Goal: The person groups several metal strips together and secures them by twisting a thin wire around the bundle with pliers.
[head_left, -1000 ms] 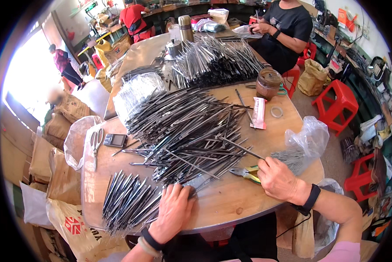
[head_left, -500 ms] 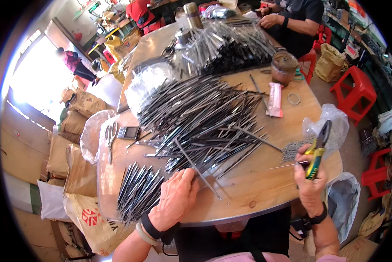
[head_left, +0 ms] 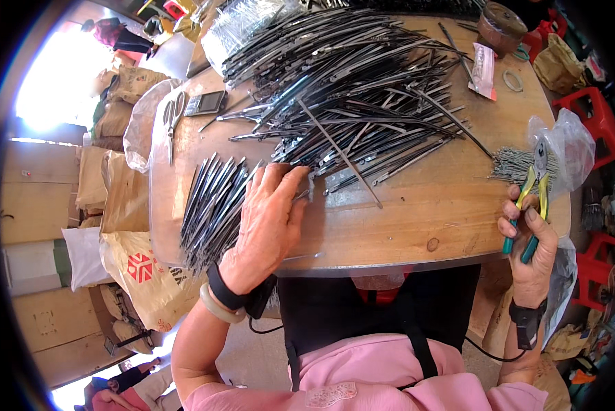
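My right hand [head_left: 535,257] grips a pair of pliers [head_left: 542,181] with green and yellow handles. Their handles are spread, and the metal jaws point away from me, over short grey wire pieces [head_left: 506,163]. On the near left of the table, my left hand [head_left: 263,219] lies with its fingers stretched and somewhat apart. It rests between a smaller bundle of thin dark metal strips [head_left: 211,205] and a large loose pile of such strips [head_left: 362,96]. The fingertips reach the near edge of the pile; nothing shows held in them. One lighter strip [head_left: 338,151] slants across the pile.
Scissors [head_left: 173,123] and a small dark device [head_left: 206,103] lie at the table's left. Farther right are a brown pot [head_left: 500,29], a pink and white packet [head_left: 483,72] and a ring [head_left: 512,81]. Sacks [head_left: 143,274] stand left of the table, red stools [head_left: 592,127] right.
My view has tilted down toward my body. The pliers have turned in my right hand, handles now spread. My left hand's fingers have uncurled and stretched toward the large pile.
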A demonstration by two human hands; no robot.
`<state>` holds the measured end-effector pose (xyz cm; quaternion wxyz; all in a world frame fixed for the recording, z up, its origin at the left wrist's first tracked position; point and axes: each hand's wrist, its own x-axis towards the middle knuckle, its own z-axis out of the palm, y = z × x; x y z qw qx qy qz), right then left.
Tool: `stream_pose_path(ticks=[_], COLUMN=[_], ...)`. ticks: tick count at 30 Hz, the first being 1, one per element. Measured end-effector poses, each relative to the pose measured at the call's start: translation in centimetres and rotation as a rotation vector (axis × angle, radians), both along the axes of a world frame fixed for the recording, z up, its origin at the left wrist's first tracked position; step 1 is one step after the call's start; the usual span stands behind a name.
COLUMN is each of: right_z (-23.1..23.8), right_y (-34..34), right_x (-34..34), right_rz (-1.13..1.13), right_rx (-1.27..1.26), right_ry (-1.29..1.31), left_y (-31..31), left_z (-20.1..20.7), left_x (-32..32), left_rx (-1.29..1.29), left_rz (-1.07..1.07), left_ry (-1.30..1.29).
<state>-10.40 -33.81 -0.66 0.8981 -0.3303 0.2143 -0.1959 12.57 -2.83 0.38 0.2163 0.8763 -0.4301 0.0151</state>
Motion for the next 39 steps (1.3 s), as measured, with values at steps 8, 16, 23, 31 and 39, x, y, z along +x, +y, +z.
stream_pose_path(ticks=[8, 16, 23, 31, 39], right_z=[-0.9, 0.0, -0.7, 3.2, 4.0], right_y=[2.7, 4.4, 3.7, 3.5, 3.9], right_x=[1.0, 1.6, -0.9, -0.1, 0.0], right_rz=[0.112, 0.143, 0.116, 0.184, 0.249], right_rx=[0.385, 0.141, -0.222, -0.527, -1.169], right_ry=[-0.260, -0.046, 0.034, -0.029, 0.087], left_y=[-3.0, 0.2, 8.0, 0.7, -0.1], left_z=[-1.1, 4.8, 3.2, 1.2, 0.3], left_x=[-0.8, -2.9, -12.6, -15.0, -14.1], left_rx=[0.069, -0.348, -0.897, -0.940, -0.607], left_rz=[-0.065, 0.379, 0.765, 0.390, 0.308], left_ry=[-0.084, 0.915, 1.583, 2.012, 1.510])
